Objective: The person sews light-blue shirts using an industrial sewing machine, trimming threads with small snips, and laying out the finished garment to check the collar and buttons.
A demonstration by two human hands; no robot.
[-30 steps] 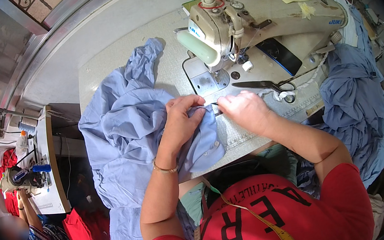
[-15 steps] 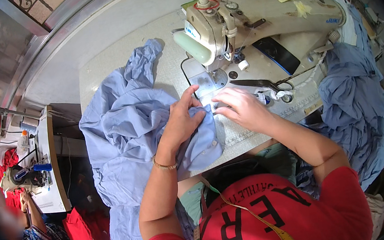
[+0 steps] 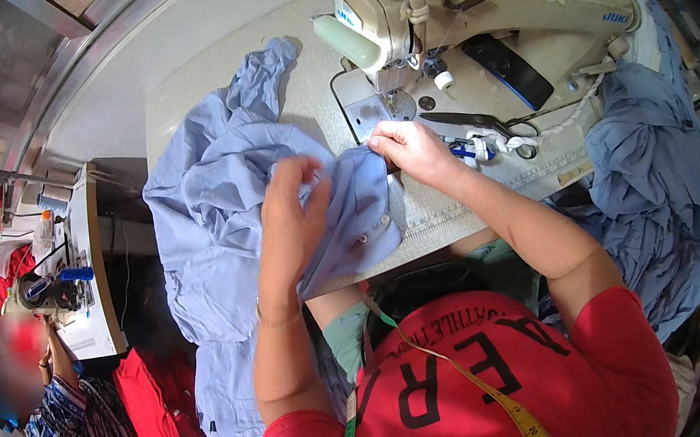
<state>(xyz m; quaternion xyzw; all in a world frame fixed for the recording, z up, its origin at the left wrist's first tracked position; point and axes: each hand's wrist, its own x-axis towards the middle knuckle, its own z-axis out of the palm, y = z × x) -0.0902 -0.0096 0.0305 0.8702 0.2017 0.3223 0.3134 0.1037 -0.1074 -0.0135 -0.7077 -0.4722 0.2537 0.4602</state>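
A light blue buttoned shirt (image 3: 223, 188) lies bunched over the left part of the sewing table and hangs off its front edge. My right hand (image 3: 414, 151) pinches the shirt's corner just in front of the sewing machine's needle area. Slightly blurred, my left hand (image 3: 290, 214) is over the cloth with its thumb and fingers apart, gripping nothing that I can see. Small pale buttons (image 3: 385, 220) show along the shirt's near edge. The beige sewing machine (image 3: 491, 12) stands beyond my hands, its needle and presser foot above the metal plate (image 3: 368, 112).
Black scissors (image 3: 480, 120) and a small blue-and-white tool (image 3: 471, 149) lie right of my right hand. A dark phone (image 3: 509, 72) rests against the machine. More blue cloth (image 3: 643, 148) is heaped at right. Another person (image 3: 66, 406) sits at a machine on the left.
My left hand has let go of the shirt's edge and moved left, toward me. My right hand has moved slightly left and now pinches the corner. The view has shifted a little.
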